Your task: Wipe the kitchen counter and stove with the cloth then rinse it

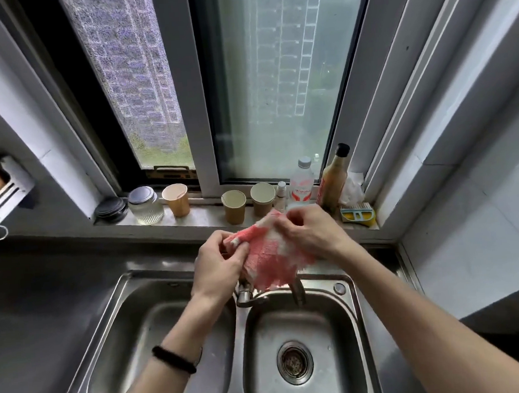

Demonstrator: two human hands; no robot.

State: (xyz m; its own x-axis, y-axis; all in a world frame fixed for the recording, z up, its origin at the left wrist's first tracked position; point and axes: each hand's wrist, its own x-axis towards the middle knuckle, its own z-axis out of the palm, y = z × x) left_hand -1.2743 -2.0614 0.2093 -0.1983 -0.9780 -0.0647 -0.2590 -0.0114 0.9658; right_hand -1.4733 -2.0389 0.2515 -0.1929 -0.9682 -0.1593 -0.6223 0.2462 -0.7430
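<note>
A pink-and-white checked cloth (268, 256) hangs spread between both hands above the back of a steel double sink (347, 318). My left hand (217, 268) pinches its left edge. My right hand (312, 232) grips its upper right corner. The cloth's lower end droops over the tap (297, 291), partly hiding it. No running water is visible. The right basin holds a round drain strainer (294, 362). The stove is out of view.
The windowsill behind the sink carries three paper cups (234, 206), a glass jar (145, 205), a clear water bottle (302, 181), a sauce bottle (331, 181) and a yellow-blue brush (358, 216). Dark counter (30, 301) lies left of the sink; a metal rack (8, 190) hangs on the left wall.
</note>
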